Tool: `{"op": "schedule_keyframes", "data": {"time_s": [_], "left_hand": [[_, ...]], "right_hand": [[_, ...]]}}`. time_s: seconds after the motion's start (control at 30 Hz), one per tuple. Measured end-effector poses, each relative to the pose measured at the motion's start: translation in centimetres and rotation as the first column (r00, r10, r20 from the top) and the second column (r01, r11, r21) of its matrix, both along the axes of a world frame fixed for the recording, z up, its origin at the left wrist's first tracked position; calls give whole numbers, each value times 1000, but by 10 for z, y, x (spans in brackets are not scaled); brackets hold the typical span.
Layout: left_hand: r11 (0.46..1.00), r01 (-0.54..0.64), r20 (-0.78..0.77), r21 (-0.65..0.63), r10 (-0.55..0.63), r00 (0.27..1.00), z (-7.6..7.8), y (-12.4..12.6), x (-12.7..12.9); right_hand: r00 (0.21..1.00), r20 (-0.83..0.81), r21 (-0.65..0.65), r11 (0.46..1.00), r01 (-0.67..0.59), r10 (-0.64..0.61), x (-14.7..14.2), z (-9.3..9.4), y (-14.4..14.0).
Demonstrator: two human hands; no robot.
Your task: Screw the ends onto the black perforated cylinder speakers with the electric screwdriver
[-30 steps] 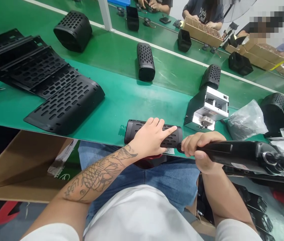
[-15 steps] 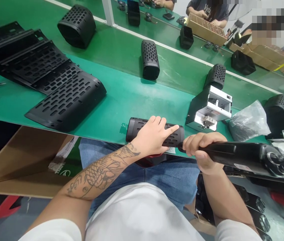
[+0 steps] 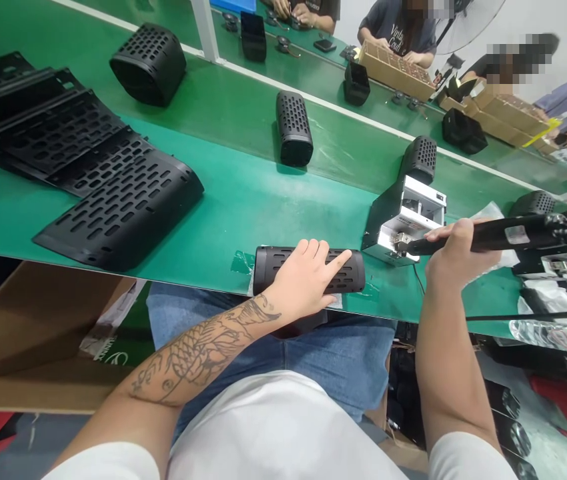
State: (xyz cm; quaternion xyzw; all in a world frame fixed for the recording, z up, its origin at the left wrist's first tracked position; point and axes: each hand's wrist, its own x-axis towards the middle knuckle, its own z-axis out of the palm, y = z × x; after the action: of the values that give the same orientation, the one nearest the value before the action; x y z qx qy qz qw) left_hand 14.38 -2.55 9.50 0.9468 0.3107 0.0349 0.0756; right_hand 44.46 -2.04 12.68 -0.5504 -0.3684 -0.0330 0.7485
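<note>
while right fingers [image 3: 438,233] hold labelled tool [image 3: 491,237], co-worker's shirt [image 3: 381,17], "vinta" lettering [image 3: 397,31]

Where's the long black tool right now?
In the head view, the long black tool is right of centre, in the right hand, its tip at the front of the silver machine.

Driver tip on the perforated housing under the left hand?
No, the right hand holds the electric screwdriver with its tip at the silver-and-black screw feeder.
</note>
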Motion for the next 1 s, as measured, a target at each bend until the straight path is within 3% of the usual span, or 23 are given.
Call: {"op": "schedule_keyframes", "data": {"time_s": [0.17, 0.27, 0.33, 0.4, 0.47, 0.53, 0.77, 1.0], "left_hand": [[1000, -4, 12, -21, 5, 1000, 4, 13, -29], [997, -47, -27, -65, 46, 999, 6, 15, -39], [994, -56, -49, -92, 52, 997, 7, 15, -39], [993, -62, -51, -96, 57, 997, 8, 13, -38], [993, -66, -46, -97, 61, 997, 9, 12, -36], [993, -65, -41, -102, 61, 997, 11, 11, -35], [990, -58, -32, -130, 54, 998, 12, 10, -35], [991, -40, -10, -132, 39, 999, 11, 11, -34]], "right_hand": [[995, -9, -72, 993, -96, 96, -20, 14, -33], [941, -60, -37, 942, -335, 332, -51, 30, -60], [824, -89, -1, 827, -563, 560, -77, 37, -73], [672, -72, 17, 675, -738, 737, -104, 37, -78], [555, -28, 11, 556, -831, 831, -125, 34, -75], [485, 11, -10, 485, -874, 874, -140, 29, -67], [495, -7, -43, 494, -868, 869, -157, 15, -54], [392, 16, -78, 392, -917, 920, -156, 9, -57]]}}
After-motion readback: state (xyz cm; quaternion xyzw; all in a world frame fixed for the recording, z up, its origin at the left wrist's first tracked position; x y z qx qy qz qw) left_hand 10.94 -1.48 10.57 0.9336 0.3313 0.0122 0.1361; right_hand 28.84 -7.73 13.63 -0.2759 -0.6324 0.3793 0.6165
